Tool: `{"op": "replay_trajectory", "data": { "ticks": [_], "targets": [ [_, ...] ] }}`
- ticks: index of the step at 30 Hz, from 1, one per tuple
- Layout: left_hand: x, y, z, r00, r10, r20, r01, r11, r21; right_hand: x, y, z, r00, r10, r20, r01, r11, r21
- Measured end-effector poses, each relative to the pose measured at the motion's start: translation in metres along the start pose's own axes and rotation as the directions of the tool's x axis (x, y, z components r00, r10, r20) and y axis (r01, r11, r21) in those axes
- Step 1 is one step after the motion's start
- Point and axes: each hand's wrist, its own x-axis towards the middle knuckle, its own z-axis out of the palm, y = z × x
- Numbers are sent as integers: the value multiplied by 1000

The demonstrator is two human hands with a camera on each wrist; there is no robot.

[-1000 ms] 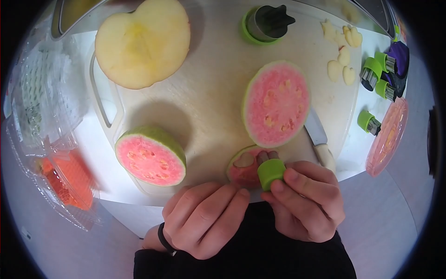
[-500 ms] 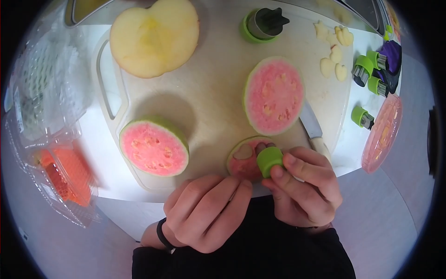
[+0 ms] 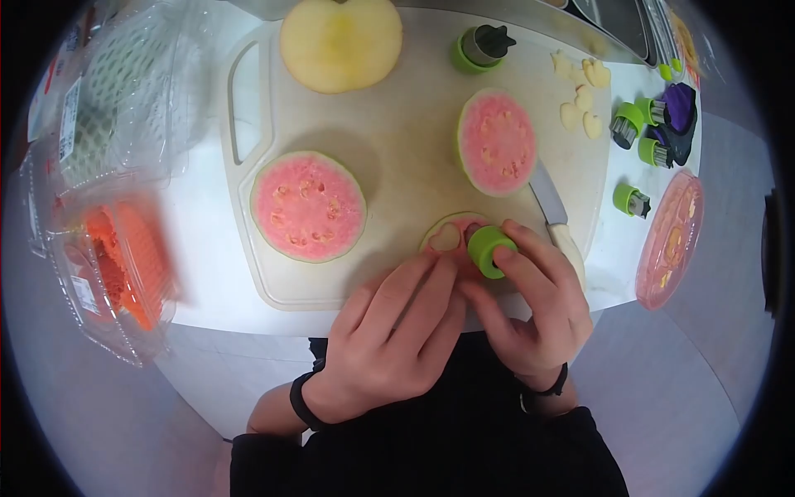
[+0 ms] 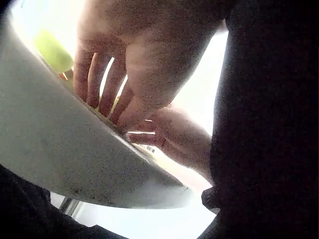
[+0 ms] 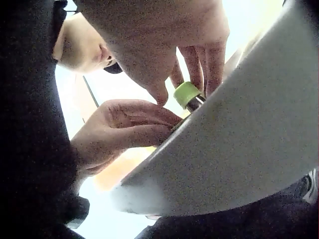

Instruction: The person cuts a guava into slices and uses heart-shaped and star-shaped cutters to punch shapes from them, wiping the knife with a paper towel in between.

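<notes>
Bright green plastic is catching the eye first: that's the small cutter (image 3: 492,248), and the right hand (image 3: 537,306) is keeping its fingers clamped around it at the near edge of the board. Its metal end is facing down at the thin pink guava slice (image 3: 463,248); how deep it's biting, I can't tell. Just beside it, a cut-out opening is showing in the slice. Over on the other side, the left hand (image 3: 402,331) is resting its long, nearly straight fingertips at the slice's near edge, lying close together and gripping nothing that I can see.

Further up the cutting board (image 3: 406,137), two guava halves are lying cut face up, the left one (image 3: 308,207) and the right one (image 3: 497,142), with a knife (image 3: 548,195) slanting just beside the latter. An apple half (image 3: 341,45) is sitting at the far edge, a larger star-shaped cutter (image 3: 489,43) is standing to its right, and little pale cut pieces (image 3: 583,98) are clustering by the far right corner. Off the board, more small green cutters (image 3: 628,124) are lying on the right, while clear plastic packaging (image 3: 137,108) is crowding the left.
</notes>
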Motion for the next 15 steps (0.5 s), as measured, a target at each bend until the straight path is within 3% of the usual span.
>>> {"op": "replay_trajectory", "data": {
  "ticks": [8, 15],
  "targets": [
    [2, 0, 5, 999, 18, -51, -15, 998, 60, -4, 7, 4, 997, -61, -46, 62, 998, 10],
    [3, -1, 4, 999, 27, -38, -25, 998, 57, -5, 2, -16, 997, 64, -46, -56, 984, 169]
  ]
}}
